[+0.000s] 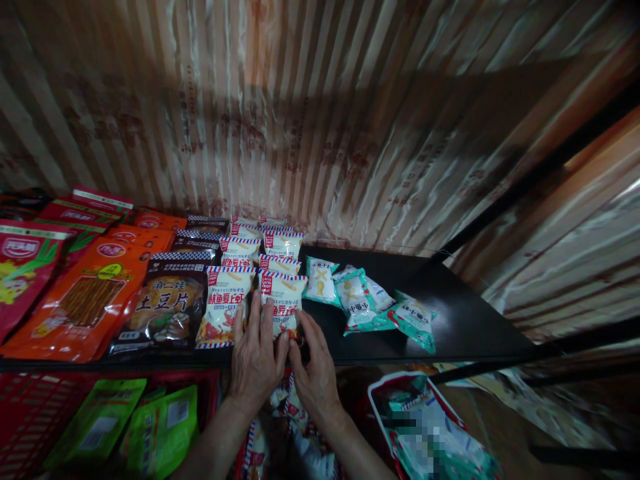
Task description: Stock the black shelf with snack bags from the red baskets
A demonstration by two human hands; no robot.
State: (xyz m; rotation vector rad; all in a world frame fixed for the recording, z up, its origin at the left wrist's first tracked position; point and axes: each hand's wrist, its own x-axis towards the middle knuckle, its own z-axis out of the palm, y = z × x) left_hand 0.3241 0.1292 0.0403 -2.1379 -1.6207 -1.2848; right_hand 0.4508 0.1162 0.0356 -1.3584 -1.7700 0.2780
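Observation:
A white snack bag (pixel 286 288) with red lettering and a striped edge stands at the front of the black shelf. My left hand (pixel 257 357) has its fingers extended over the bag's left side, its thumb at the lower front. Around the right edge curl the fingers of my right hand (pixel 317 367), with that thumb close to the left one. Together the hands hold the bag between them; its bottom is partly hidden. Just left is a matching snack bag (pixel 226 307), near my left fingertips. More of the same kind stand in two rows behind.
Small green-and-white bags (pixel 321 280) lie loosely on the shelf (pixel 470 313) to the right. Dark potato-chip pouches (pixel 163 303) and orange pouches (pixel 95 287) line the left. Below are a red basket (pixel 30 400) with green pouches and a white-rimmed basket (pixel 375 400). Black metal bars (pixel 540 160) slant at right.

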